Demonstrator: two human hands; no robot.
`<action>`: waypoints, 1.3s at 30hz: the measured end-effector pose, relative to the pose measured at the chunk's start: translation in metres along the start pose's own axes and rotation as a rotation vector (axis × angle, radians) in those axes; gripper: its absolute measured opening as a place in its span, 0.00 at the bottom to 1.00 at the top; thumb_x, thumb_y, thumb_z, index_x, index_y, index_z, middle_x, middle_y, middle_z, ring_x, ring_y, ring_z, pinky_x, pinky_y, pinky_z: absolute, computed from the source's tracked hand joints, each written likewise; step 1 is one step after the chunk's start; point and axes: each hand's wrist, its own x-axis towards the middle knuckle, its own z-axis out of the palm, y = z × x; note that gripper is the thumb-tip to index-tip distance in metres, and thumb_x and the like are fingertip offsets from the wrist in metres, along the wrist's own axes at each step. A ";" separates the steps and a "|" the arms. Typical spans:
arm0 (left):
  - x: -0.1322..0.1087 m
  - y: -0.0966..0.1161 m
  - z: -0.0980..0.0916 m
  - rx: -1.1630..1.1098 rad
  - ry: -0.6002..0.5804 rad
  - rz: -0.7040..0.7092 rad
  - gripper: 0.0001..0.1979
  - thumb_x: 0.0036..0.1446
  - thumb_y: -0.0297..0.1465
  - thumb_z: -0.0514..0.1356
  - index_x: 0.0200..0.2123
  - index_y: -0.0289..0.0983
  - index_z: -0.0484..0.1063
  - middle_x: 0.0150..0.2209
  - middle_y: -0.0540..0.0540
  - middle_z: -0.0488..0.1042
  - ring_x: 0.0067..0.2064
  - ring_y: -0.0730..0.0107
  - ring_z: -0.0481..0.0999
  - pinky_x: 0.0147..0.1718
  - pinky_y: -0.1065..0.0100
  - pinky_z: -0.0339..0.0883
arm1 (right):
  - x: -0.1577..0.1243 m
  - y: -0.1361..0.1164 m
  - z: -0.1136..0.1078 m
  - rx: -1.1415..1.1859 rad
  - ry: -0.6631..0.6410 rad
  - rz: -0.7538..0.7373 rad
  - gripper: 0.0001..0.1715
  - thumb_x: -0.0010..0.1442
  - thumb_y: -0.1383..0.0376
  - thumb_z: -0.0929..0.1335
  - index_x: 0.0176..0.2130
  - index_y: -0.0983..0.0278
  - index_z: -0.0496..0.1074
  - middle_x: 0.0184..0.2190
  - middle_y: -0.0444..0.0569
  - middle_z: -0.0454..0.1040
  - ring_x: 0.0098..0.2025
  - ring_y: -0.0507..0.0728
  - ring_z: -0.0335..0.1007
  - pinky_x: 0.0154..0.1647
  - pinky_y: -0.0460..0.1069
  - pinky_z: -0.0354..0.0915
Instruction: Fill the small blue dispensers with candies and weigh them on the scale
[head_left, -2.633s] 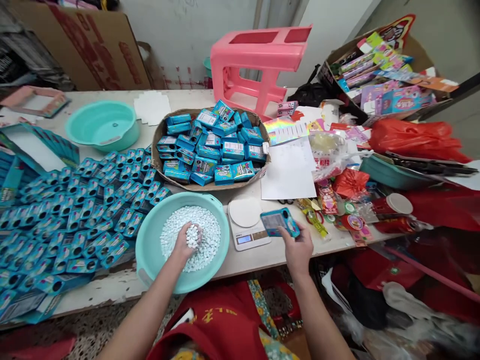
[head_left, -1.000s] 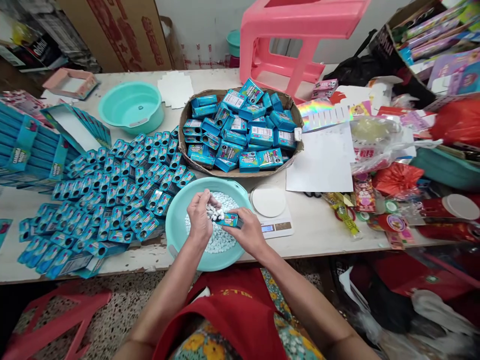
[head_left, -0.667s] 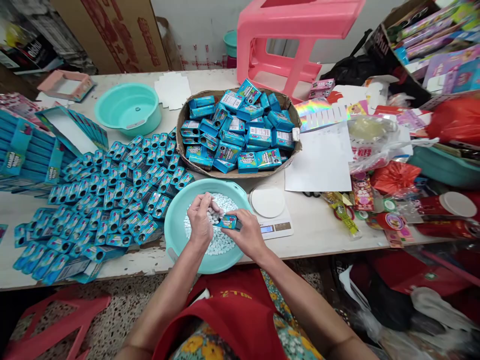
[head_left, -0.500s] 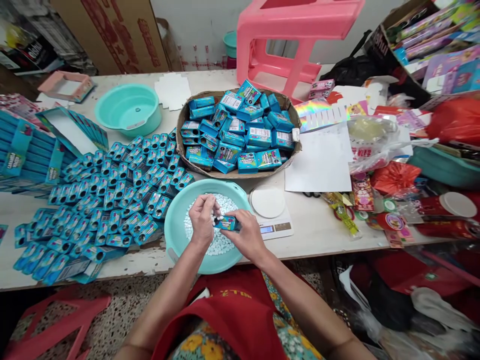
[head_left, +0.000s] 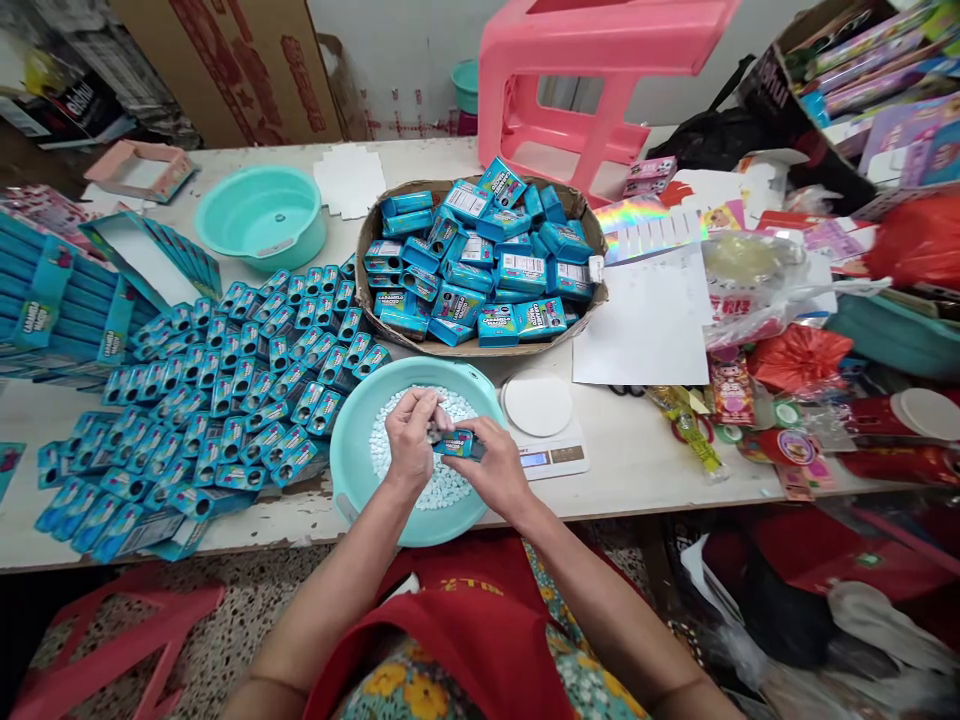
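My right hand (head_left: 496, 465) grips a small blue candy box (head_left: 454, 443) by its right end, label upward. My left hand (head_left: 411, 432) is closed at the box's left end, thumb and fingertips pinched together. A few white candies show faintly at those fingertips, mostly hidden by the fingers. Both hands are over a turquoise basin (head_left: 351, 462), where many small white candies (head_left: 442, 490) lie loose on the bottom.
Left of the basin stand many blue boxes (head_left: 240, 385) with round holes showing. Behind it, a cut-down carton (head_left: 480, 348) holds a heap of blue boxes. A white scale (head_left: 566, 458) sits right of the basin. A pink stool (head_left: 517, 60) and another basin (head_left: 262, 250) are farther back.
My left fingers have shifted slightly over the box's end, and fewer white candies show between them. The box stays in my right hand. The view has shifted a little.
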 end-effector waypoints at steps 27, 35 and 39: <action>-0.031 -0.102 -0.105 1.568 -0.764 -0.123 0.16 0.56 0.41 0.52 0.38 0.37 0.72 0.37 0.41 0.72 0.40 0.56 0.72 0.41 0.59 0.63 | 0.014 0.051 0.025 0.173 0.456 -0.066 0.21 0.53 0.60 0.72 0.46 0.61 0.69 0.42 0.50 0.70 0.45 0.57 0.68 0.50 0.55 0.66; -0.006 -0.059 -0.102 0.851 -0.182 -0.354 0.14 0.54 0.42 0.54 0.27 0.37 0.66 0.20 0.52 0.65 0.19 0.75 0.63 0.19 0.73 0.55 | 0.004 0.046 0.028 0.101 0.166 -0.056 0.19 0.52 0.61 0.73 0.44 0.61 0.70 0.41 0.49 0.73 0.46 0.58 0.69 0.48 0.54 0.65; -0.001 -0.023 -0.074 0.091 0.043 -0.241 0.13 0.50 0.38 0.61 0.25 0.37 0.62 0.19 0.55 0.62 0.16 0.79 0.59 0.15 0.75 0.51 | -0.005 0.039 0.031 0.010 0.024 -0.105 0.18 0.51 0.64 0.73 0.43 0.61 0.71 0.39 0.49 0.73 0.44 0.60 0.68 0.46 0.54 0.65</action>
